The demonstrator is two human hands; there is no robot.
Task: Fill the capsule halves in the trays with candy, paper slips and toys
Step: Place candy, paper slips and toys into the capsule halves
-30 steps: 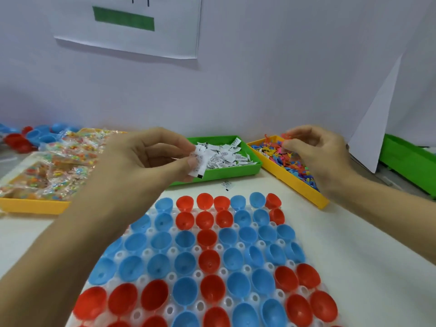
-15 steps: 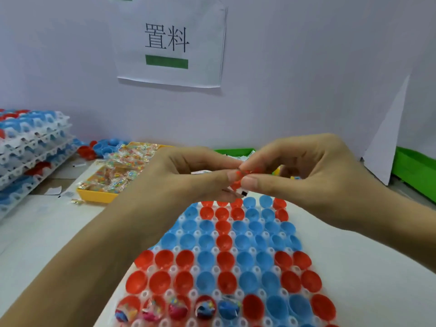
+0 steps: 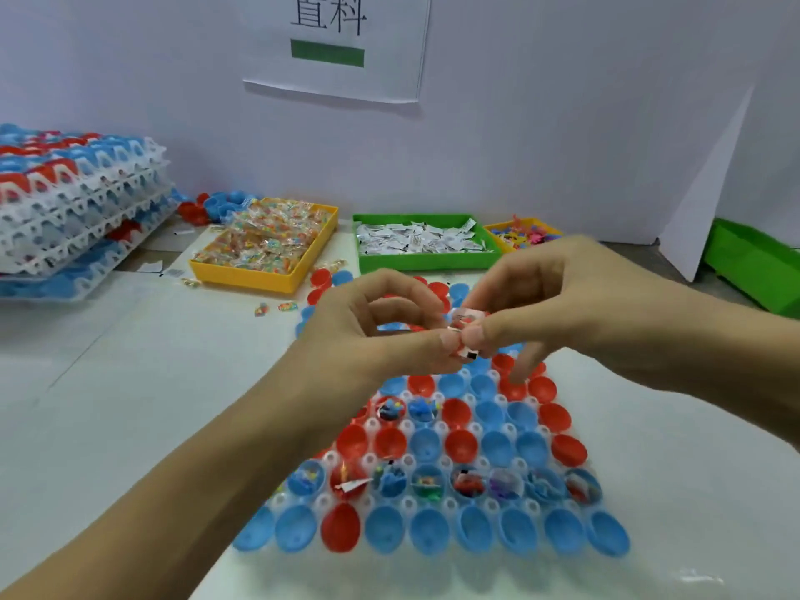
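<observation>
A white tray (image 3: 562, 569) of red and blue capsule halves (image 3: 426, 443) lies in front of me. Several halves in one near row (image 3: 469, 485) hold toys and slips; the rows beyond are mostly empty. Above the tray my left hand (image 3: 372, 326) and my right hand (image 3: 558, 296) meet fingertip to fingertip, both pinching a small paper slip with a red piece (image 3: 465, 324). At the back stand a yellow bin of wrapped candy (image 3: 264, 249), a green bin of paper slips (image 3: 420, 244) and a yellow bin of small toys (image 3: 524, 231).
A stack of filled capsule trays (image 3: 73, 201) stands at the far left, with loose capsule halves (image 3: 208, 207) behind it. A few candies (image 3: 277, 307) lie loose on the table. A green bin (image 3: 757, 266) sits at the right edge. A paper sign (image 3: 337, 41) hangs on the wall.
The view has tilted down, showing more of the tray's near rows. My hands came together from the bins and now hold the slip and red piece between them, lower over the tray.
</observation>
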